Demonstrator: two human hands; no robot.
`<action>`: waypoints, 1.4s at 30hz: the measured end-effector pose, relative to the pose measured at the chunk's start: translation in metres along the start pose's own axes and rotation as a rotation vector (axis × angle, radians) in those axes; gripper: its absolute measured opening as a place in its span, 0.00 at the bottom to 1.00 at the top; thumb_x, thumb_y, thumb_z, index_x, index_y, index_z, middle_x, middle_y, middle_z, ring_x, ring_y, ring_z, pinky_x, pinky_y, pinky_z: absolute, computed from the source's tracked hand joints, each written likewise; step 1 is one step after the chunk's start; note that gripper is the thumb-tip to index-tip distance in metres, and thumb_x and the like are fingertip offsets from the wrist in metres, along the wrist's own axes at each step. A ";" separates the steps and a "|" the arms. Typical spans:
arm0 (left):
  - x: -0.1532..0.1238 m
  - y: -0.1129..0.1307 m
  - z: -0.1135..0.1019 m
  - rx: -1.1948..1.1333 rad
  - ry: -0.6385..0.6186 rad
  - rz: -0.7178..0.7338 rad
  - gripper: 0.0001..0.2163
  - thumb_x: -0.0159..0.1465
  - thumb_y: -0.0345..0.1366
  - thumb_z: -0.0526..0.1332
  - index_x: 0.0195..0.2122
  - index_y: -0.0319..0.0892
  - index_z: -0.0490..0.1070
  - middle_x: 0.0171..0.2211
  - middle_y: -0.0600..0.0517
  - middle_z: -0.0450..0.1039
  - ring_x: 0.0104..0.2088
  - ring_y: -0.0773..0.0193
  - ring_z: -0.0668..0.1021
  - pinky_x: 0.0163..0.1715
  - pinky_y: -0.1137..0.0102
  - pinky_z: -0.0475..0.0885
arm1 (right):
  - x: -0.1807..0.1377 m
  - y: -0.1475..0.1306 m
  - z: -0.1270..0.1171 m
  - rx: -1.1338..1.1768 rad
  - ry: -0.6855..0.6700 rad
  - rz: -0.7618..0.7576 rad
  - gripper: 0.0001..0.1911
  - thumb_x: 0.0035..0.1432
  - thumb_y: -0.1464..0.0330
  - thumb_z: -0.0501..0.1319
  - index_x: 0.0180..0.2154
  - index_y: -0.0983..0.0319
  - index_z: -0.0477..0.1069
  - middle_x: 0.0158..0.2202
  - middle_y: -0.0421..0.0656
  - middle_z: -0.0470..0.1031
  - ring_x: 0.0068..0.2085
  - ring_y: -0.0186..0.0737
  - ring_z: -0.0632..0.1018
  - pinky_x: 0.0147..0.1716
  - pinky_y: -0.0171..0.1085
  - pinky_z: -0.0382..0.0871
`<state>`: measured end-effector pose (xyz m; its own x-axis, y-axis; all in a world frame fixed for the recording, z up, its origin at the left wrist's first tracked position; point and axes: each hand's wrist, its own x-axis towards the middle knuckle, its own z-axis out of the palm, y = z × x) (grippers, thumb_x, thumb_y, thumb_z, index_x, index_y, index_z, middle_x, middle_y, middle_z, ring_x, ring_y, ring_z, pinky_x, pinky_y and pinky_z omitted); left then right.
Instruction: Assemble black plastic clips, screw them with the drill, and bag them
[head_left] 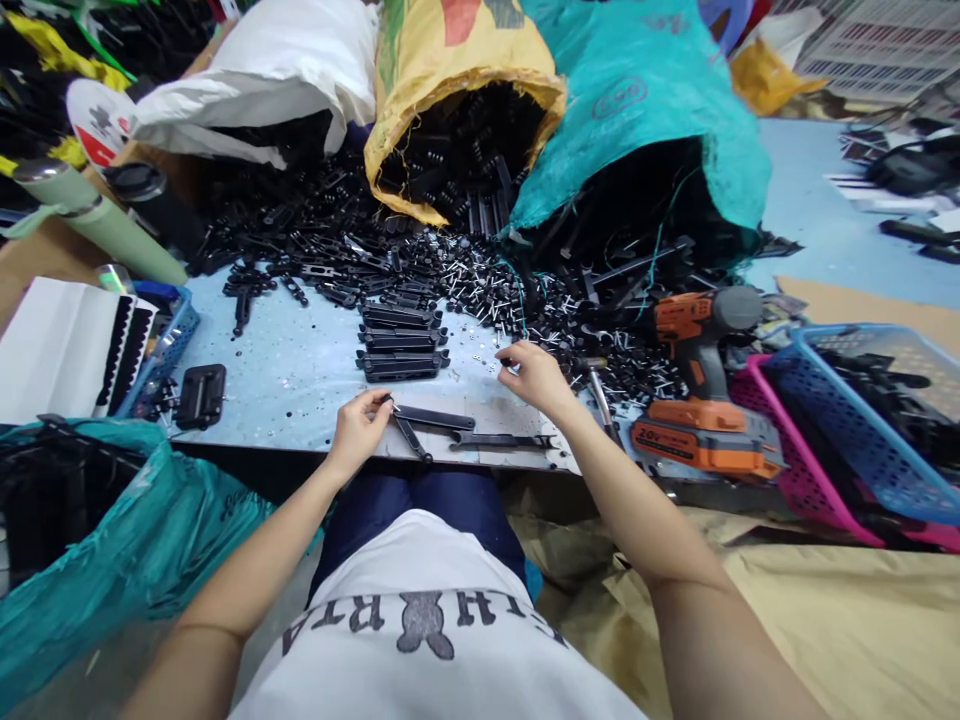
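My left hand (360, 430) is closed in a pinch on the joined end of a black hinged bracket (433, 417), whose two arms spread to the right and downward near the table edge. My right hand (536, 375) pinches a small dark part (507, 362), too small to name, beside the scattered screws. Below and between the hands lies a separate black bar with forked ends (501, 440). Ahead of my left hand sits a stack of similar folded black brackets (401, 345).
A heap of screws (480, 280) and black parts (330, 255) spreads before three sacks, white (300, 60), yellow (465, 50) and teal (622, 80). An orange cordless drill (701, 390) stands right, near a blue basket (862, 400). A teal bag (187, 520) hangs left.
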<state>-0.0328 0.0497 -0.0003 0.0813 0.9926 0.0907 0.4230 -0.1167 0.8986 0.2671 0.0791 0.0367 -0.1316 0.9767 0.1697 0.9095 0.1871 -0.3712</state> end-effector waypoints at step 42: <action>-0.030 0.032 0.052 0.535 -0.298 0.582 0.14 0.63 0.42 0.54 0.46 0.41 0.68 0.43 0.44 0.71 0.47 0.54 0.71 0.46 0.59 0.65 | -0.065 -0.014 0.022 -0.056 -0.134 -0.571 0.22 0.62 0.58 0.54 0.53 0.62 0.66 0.49 0.51 0.72 0.45 0.44 0.72 0.44 0.44 0.67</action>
<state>0.0255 0.0141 0.0033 0.6217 0.7269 0.2916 0.6042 -0.6820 0.4121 0.2545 0.0158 0.0107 -0.6520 0.7285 0.2104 0.6991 0.6849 -0.2051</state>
